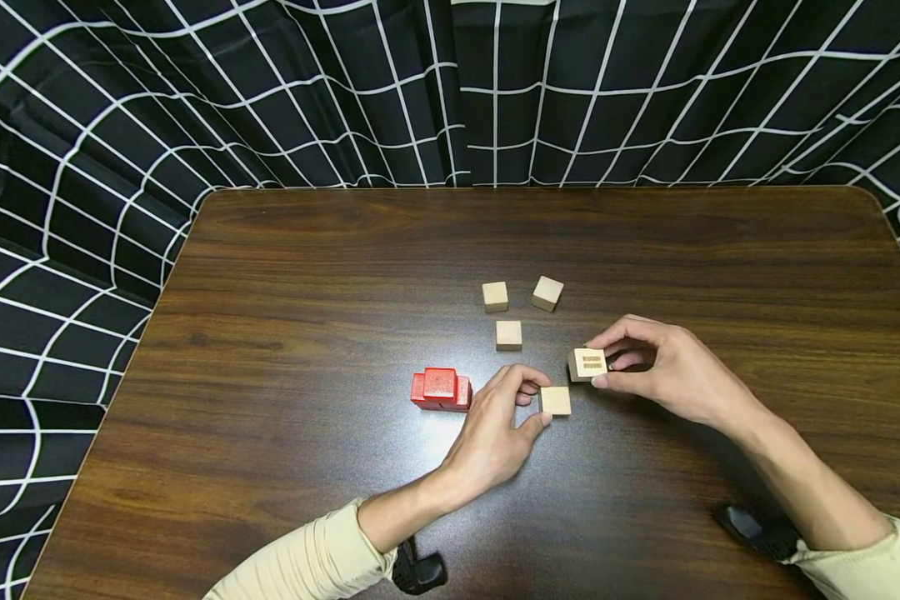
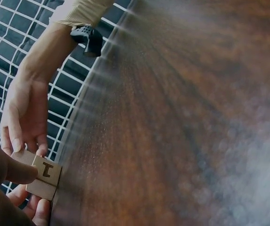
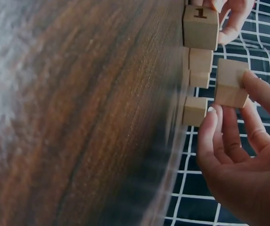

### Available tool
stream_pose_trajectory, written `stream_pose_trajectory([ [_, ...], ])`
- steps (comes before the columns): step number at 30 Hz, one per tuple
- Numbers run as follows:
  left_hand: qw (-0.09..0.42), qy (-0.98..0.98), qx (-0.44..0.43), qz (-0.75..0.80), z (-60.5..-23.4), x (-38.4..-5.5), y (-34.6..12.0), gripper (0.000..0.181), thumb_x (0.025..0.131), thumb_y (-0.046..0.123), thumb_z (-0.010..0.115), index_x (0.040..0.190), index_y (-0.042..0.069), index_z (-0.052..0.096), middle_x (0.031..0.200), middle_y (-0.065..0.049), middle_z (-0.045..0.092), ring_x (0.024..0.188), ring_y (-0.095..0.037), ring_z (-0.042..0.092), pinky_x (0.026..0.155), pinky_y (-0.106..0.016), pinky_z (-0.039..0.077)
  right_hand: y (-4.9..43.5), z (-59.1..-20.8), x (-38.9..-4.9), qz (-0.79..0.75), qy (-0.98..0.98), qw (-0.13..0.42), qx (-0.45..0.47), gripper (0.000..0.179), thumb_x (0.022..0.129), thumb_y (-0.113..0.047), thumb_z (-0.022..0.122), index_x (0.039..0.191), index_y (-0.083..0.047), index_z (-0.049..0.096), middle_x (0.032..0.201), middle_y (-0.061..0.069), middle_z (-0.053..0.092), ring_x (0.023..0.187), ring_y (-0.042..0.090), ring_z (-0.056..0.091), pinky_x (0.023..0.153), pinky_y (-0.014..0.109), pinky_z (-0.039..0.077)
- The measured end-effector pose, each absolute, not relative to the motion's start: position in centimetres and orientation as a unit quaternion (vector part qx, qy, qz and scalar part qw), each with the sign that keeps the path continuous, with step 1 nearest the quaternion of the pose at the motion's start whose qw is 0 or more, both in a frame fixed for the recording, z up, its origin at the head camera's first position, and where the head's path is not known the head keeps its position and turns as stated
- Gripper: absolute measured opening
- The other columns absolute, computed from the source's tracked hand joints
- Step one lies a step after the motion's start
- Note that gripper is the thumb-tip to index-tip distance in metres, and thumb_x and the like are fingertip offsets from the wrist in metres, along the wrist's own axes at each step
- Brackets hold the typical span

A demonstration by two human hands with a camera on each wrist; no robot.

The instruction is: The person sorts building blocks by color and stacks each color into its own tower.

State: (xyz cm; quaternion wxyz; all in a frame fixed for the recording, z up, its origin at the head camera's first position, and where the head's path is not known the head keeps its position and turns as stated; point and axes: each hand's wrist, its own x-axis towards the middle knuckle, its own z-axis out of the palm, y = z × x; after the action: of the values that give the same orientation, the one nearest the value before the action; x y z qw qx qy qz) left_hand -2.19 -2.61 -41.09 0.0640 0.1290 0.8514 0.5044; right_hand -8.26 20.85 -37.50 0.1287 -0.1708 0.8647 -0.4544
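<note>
My left hand [image 1: 492, 429] pinches a pale wooden cube [image 1: 556, 401] between thumb and fingers, low at the table. A dark "1" shows on this cube's side [image 2: 47, 170] in the left wrist view; its top is plain. To the right, my right hand [image 1: 667, 371] pinches another wooden cube [image 1: 589, 364] by its edges. Two dark parallel bars mark its top face. In the right wrist view that cube [image 3: 231, 83] appears lifted off the table, its visible sides plain. From above, the two held cubes are close together, with a small gap.
Three loose wooden cubes, a left one [image 1: 495, 297], a tilted right one [image 1: 547, 293] and a nearer one [image 1: 508, 335], lie beyond my hands. Left of my left hand stand red blocks [image 1: 440, 385], one of them on top. A black gridded cloth [image 1: 330, 92] hangs behind the wooden table [image 1: 285, 317].
</note>
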Motion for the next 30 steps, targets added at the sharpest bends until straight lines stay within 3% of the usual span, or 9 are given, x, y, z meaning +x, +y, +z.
stream_pose_trajectory([
  [30, 0.066, 0.850, 0.128, 0.506, -41.2, -2.2, -2.7, 0.036, 0.085, 0.004, 0.076, 0.116, 0.014, 0.060, 0.115, 0.003, 0.062, 0.100, -0.011, 0.061, 0.091, -0.021, 0.050, 20.6, -38.3, -6.4, -0.483, 0.841, 0.178, -0.167, 0.031, 0.076, -0.011, 0.086, 0.102, -0.013, 0.068, 0.101, 0.004, 0.066, 0.085, 0.013, 0.067, 0.072, 0.022, 0.056],
])
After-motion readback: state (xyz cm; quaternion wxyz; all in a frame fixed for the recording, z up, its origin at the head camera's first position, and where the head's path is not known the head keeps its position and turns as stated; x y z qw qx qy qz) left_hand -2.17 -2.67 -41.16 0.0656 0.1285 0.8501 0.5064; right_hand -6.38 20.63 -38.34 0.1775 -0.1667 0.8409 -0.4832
